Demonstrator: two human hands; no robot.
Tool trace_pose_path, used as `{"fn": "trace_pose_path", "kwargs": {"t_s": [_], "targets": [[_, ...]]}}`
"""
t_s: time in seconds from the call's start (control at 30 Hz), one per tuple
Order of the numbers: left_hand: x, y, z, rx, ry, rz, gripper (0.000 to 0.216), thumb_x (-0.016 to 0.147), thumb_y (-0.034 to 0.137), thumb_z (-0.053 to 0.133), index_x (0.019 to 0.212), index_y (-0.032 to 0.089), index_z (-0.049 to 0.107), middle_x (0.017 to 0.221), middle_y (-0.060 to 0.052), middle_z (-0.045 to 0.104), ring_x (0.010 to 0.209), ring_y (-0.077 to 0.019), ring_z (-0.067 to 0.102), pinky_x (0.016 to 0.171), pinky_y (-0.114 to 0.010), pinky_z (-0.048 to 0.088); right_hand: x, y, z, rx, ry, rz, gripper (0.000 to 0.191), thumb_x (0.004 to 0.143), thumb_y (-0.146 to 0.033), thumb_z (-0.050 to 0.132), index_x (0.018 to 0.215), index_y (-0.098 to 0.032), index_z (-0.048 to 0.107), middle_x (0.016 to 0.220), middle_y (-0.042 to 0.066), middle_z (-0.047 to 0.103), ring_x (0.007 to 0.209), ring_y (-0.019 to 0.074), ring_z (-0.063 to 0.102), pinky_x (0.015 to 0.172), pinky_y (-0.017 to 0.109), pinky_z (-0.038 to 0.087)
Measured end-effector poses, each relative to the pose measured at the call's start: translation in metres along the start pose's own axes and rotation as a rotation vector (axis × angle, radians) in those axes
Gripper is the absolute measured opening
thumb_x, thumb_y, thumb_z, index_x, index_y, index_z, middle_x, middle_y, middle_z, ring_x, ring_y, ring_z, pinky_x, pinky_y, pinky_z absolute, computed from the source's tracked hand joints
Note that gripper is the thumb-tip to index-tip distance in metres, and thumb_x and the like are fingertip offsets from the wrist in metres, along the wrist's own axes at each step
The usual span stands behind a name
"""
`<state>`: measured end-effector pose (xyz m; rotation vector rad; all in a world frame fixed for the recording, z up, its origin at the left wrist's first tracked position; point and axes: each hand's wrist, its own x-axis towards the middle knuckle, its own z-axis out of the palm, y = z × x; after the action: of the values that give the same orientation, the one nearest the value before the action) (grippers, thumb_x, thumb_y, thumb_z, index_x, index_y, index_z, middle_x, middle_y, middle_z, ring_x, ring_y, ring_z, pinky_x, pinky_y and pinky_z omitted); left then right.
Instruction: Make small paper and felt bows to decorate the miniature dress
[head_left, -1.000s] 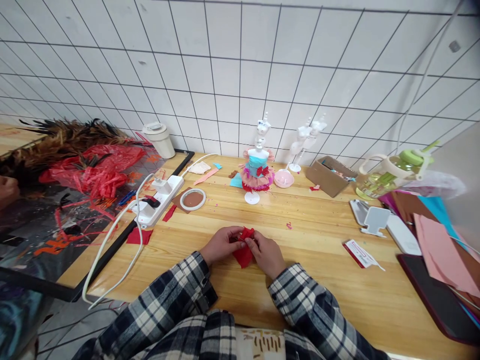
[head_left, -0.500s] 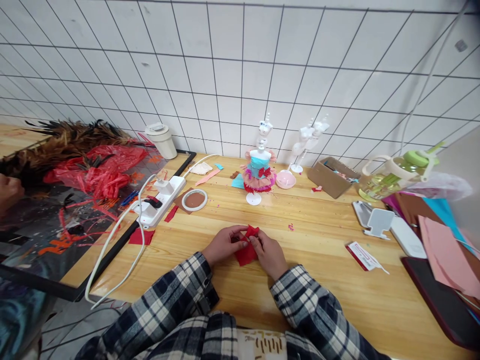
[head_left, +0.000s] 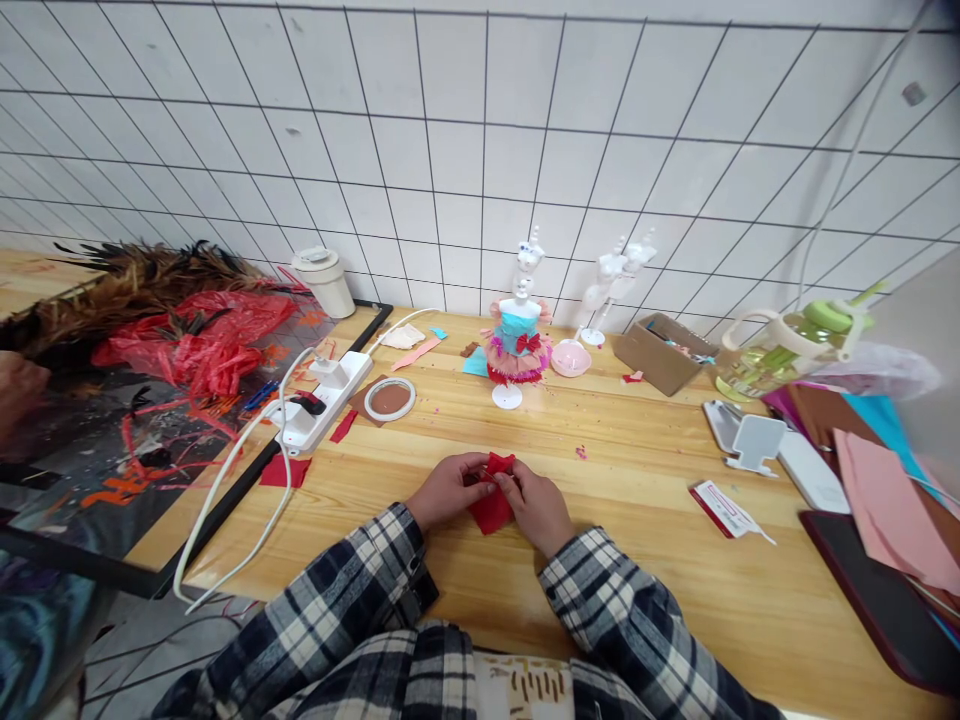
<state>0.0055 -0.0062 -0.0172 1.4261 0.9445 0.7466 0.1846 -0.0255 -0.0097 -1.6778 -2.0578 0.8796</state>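
A small piece of red cloth (head_left: 493, 505) is pinched between both my hands just above the wooden table (head_left: 645, 470), near its front edge. My left hand (head_left: 444, 491) grips the cloth's left side with closed fingers. My right hand (head_left: 538, 509) pinches its upper right part. Both sleeves are plaid. Behind the hands stands a little mannequin in a blue and pink dress (head_left: 515, 345).
A white power strip (head_left: 322, 400) with a long cord lies to the left, beside a round tape ring (head_left: 388, 398). Red plastic and feathers (head_left: 180, 340) cover a dark board at left. A cardboard box (head_left: 660, 352), a bottle (head_left: 787, 345), a phone stand (head_left: 754, 445) and coloured sheets (head_left: 885, 480) fill the right.
My hands have kept working the red cloth in the same spot, with only slight finger movement. Nothing else on the table has moved.
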Motion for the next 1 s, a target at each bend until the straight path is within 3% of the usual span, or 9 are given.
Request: {"fn": "trace_pose_path", "kwargs": {"t_s": [0.13,0.27,0.4,0.47,0.57,0.63,0.7,0.83,1.0], "targets": [[0.0,-0.001,0.0,0.053,-0.003,0.001,0.033,0.079,0.034,0.068,0.105,0.013,0.066,0.097,-0.008,0.07,0.086,-0.0196,0.062,0.079,-0.031,0.049,0.0,0.001,0.0,0.02,0.006,0.007,0.032,0.096,-0.045,0.038,0.099,-0.023,0.06,0.082,0.003,0.071,0.074,0.019,0.064,0.061,0.025,0.034],[0.0,-0.002,0.0,0.034,0.105,-0.019,0.05,0.075,0.033,0.07,0.119,0.013,0.06,0.086,-0.005,0.067,0.077,-0.0179,0.061,0.073,-0.031,0.048,0.0,-0.001,-0.001,0.136,0.074,0.004,0.036,0.097,-0.048,0.032,0.095,-0.022,0.058,0.077,0.002,0.068,0.071,0.0185,0.062,0.061,0.026,0.037],[0.0,0.003,0.0,-0.124,0.241,-0.056,0.062,0.074,0.035,0.071,0.129,0.014,0.053,0.076,-0.001,0.064,0.07,-0.0162,0.059,0.068,-0.028,0.047,0.0,0.004,-0.009,0.265,0.159,0.034,0.041,0.097,-0.052,0.028,0.112,-0.022,0.052,0.078,0.001,0.067,0.07,0.0176,0.062,0.064,0.026,0.04],[0.0,0.006,-0.001,-0.224,0.294,-0.062,0.06,0.075,0.036,0.07,0.129,0.015,0.053,0.078,-0.001,0.064,0.071,-0.0156,0.06,0.069,-0.028,0.047,0.001,0.009,-0.016,0.188,0.132,0.073,0.043,0.093,-0.054,0.037,0.118,-0.022,0.051,0.07,-0.001,0.065,0.065,0.0181,0.06,0.061,0.026,0.039],[0.0,0.009,-0.002,-0.307,0.353,-0.05,0.058,0.076,0.037,0.07,0.126,0.015,0.054,0.08,0.0,0.064,0.072,-0.0137,0.06,0.07,-0.026,0.047,0.001,0.016,-0.028,-0.046,0.148,0.17,0.034,0.089,-0.052,0.048,0.102,-0.024,0.061,0.065,-0.001,0.063,0.062,0.0191,0.059,0.056,0.026,0.035],[0.0,0.009,-0.002,-0.318,0.346,-0.047,0.056,0.076,0.038,0.069,0.125,0.016,0.055,0.079,0.0,0.062,0.071,-0.0126,0.059,0.068,-0.025,0.046,0.002,0.018,-0.034,-0.142,0.212,0.174,0.03,0.091,-0.047,0.046,0.096,-0.024,0.064,0.072,0.002,0.067,0.067,0.0198,0.061,0.058,0.027,0.037],[0.001,0.008,-0.002,-0.31,0.317,-0.049,0.054,0.076,0.038,0.069,0.123,0.015,0.055,0.077,0.001,0.061,0.07,-0.0122,0.058,0.067,-0.024,0.046,0.006,0.015,-0.035,-0.158,0.247,0.085,0.031,0.093,-0.04,0.043,0.112,-0.026,0.063,0.09,0.004,0.072,0.079,0.0201,0.064,0.064,0.027,0.04],[0.001,0.008,-0.002,-0.282,0.254,-0.051,0.052,0.075,0.037,0.07,0.12,0.014,0.056,0.075,0.001,0.06,0.069,-0.0119,0.057,0.065,-0.024,0.045,0.023,0.004,-0.028,-0.252,0.133,-0.023,0.047,0.095,-0.037,0.043,0.141,-0.03,0.043,0.102,0.007,0.073,0.084,0.022,0.067,0.068,0.029,0.042],[0.0,0.007,-0.001,-0.188,0.203,-0.062,0.049,0.076,0.037,0.068,0.118,0.015,0.057,0.079,-0.001,0.061,0.072,-0.0139,0.058,0.066,-0.026,0.045,0.035,-0.001,-0.019,-0.331,0.042,0.007,0.03,0.094,-0.039,0.047,0.116,-0.025,0.062,0.094,0.008,0.073,0.083,0.0221,0.067,0.068,0.029,0.041]]}}
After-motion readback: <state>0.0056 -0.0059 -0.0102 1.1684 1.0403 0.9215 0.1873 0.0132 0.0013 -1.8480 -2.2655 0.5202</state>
